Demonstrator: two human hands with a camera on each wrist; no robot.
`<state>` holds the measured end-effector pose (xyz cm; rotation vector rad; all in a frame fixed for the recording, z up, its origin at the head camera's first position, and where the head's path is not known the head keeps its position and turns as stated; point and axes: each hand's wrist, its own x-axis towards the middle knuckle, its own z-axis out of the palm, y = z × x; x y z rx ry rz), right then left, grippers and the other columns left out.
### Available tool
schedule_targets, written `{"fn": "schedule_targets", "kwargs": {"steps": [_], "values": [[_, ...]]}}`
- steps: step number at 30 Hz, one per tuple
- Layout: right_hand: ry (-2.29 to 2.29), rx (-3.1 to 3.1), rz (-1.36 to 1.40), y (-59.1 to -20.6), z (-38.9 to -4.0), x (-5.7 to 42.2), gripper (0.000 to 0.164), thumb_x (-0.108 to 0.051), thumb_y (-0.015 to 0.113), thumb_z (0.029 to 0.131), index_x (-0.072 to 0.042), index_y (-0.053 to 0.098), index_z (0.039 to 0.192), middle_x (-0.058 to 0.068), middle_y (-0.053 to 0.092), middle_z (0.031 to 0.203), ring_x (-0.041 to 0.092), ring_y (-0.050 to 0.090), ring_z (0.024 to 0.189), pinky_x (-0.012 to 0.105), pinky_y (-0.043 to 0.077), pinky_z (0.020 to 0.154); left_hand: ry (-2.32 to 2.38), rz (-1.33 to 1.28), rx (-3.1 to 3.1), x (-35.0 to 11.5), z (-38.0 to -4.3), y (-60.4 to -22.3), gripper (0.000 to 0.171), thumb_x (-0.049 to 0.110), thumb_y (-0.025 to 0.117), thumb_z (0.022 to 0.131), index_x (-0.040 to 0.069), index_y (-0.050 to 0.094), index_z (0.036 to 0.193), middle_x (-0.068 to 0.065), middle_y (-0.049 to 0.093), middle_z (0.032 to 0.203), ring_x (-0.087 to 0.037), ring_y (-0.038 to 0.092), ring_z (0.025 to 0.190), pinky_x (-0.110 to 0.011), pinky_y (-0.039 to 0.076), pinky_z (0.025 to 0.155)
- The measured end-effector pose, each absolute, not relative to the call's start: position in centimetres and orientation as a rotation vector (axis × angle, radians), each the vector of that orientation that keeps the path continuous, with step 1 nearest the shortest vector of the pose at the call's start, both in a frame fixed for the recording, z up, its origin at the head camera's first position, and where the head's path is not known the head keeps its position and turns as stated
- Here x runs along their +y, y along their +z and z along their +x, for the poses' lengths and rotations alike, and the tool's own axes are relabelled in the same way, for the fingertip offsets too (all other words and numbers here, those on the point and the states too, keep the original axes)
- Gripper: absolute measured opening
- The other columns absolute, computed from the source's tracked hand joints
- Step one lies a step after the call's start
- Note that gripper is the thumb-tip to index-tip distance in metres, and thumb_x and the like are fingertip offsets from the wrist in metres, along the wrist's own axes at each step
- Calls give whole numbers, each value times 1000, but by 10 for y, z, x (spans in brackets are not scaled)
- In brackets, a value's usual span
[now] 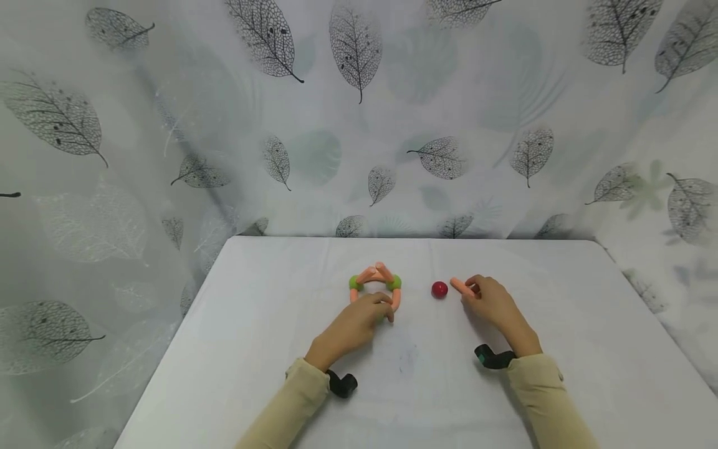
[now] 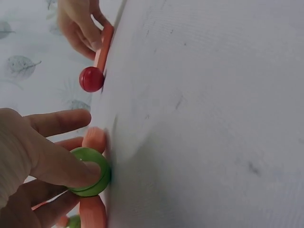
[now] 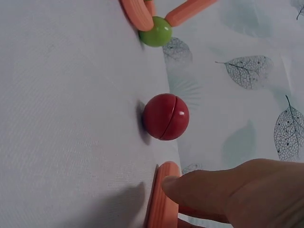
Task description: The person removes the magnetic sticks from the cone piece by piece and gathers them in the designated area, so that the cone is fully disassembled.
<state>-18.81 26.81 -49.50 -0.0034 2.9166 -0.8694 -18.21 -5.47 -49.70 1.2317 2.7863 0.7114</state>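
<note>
On the white table, orange sticks (image 1: 396, 300) and green balls are joined into a ring, with two sticks slanting up from the balls on its far side. My left hand (image 1: 361, 319) is at the ring's near side, its thumb and fingers pinching a green ball (image 2: 88, 155) with orange sticks joined above and below it in the left wrist view. Between thumb and fingers, my right hand (image 1: 495, 307) holds a loose orange stick (image 3: 164, 204) low over the table. Just left of that stick's far end lies a red ball (image 1: 439, 289) with a groove around it.
The white table (image 1: 269, 374) ends at a straight far edge, with rounded corners. Behind it and along the sides hangs a pale curtain (image 1: 235, 125) with a leaf print. Each wrist carries a small black camera (image 1: 493, 357).
</note>
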Motion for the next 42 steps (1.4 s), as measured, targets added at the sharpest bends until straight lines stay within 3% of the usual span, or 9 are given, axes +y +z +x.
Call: {"fn": "schedule_targets", "kwargs": {"steps": [5, 8, 16, 20, 24, 28, 33, 37, 42], "values": [[-878, 3019, -55, -487, -187, 264, 38, -16, 64, 101, 7, 61, 131, 30, 65, 123, 44, 63, 111, 59, 53, 93, 836, 1264, 2714, -63, -187, -500, 53, -29, 48, 81, 12, 74, 103, 3, 73, 117, -11, 64, 120, -29, 52, 106], [-946, 3093, -172, -484, -188, 262, 34, -17, 65, 102, 3, 64, 130, 26, 66, 125, 43, 63, 112, 59, 52, 95, 903, 1290, 2700, -68, -190, -502, 52, -29, 51, 80, 12, 75, 101, 5, 75, 107, -11, 67, 110, -29, 54, 101], [-1244, 3039, -557, -488, -192, 237, 26, -6, 69, 99, -4, 69, 125, 14, 73, 118, 26, 68, 101, 48, 59, 89, 1037, 1160, 2621, -81, -195, -508, 60, -31, 47, 76, 15, 74, 103, 7, 74, 102, -7, 64, 101, -27, 54, 96], [-1259, 2945, -682, -493, -192, 215, 28, -11, 70, 100, -6, 69, 127, 11, 73, 118, 20, 69, 99, 39, 59, 87, 1060, 1123, 2597, -83, -196, -509, 62, -32, 45, 73, 15, 74, 101, 8, 73, 100, -7, 65, 101, -28, 54, 99], [-1296, 2842, -767, -497, -189, 196, 31, -14, 70, 100, -6, 67, 130, 9, 72, 126, 22, 70, 104, 40, 59, 88, 1036, 1142, 2592, -83, -198, -511, 61, -33, 47, 73, 15, 76, 98, 8, 75, 98, -6, 67, 101, -29, 54, 102], [-1331, 2784, -795, -501, -187, 179, 32, -17, 71, 100, -7, 67, 130, 8, 71, 128, 25, 67, 109, 42, 59, 90, 1025, 1192, 2598, -84, -201, -513, 41, -22, 64, 81, 14, 75, 95, 9, 75, 93, -6, 68, 96, -35, 49, 112], [-1315, 2822, -784, -509, -186, 166, 30, -17, 75, 97, -8, 69, 125, 6, 72, 120, 23, 68, 103, 38, 59, 84, 1022, 1230, 2656, -82, -199, -518, 10, 9, 82, 89, 15, 75, 92, 10, 74, 87, -9, 64, 86, -42, 46, 115], [-1276, 2847, -747, -513, -187, 162, 29, -17, 77, 95, -11, 69, 122, 2, 72, 116, 20, 67, 99, 32, 58, 82, 1010, 1297, 2717, -78, -196, -518, 10, 20, 83, 90, 14, 75, 89, 10, 72, 81, -10, 63, 77, -46, 39, 123], [-1254, 2854, -760, -511, -188, 161, 28, -16, 79, 93, -14, 70, 120, 0, 72, 111, 19, 67, 98, 29, 57, 81, 948, 1348, 2788, -76, -197, -516, 12, 22, 84, 89, 15, 74, 87, 11, 71, 78, -12, 61, 72, -45, 43, 120]]}}
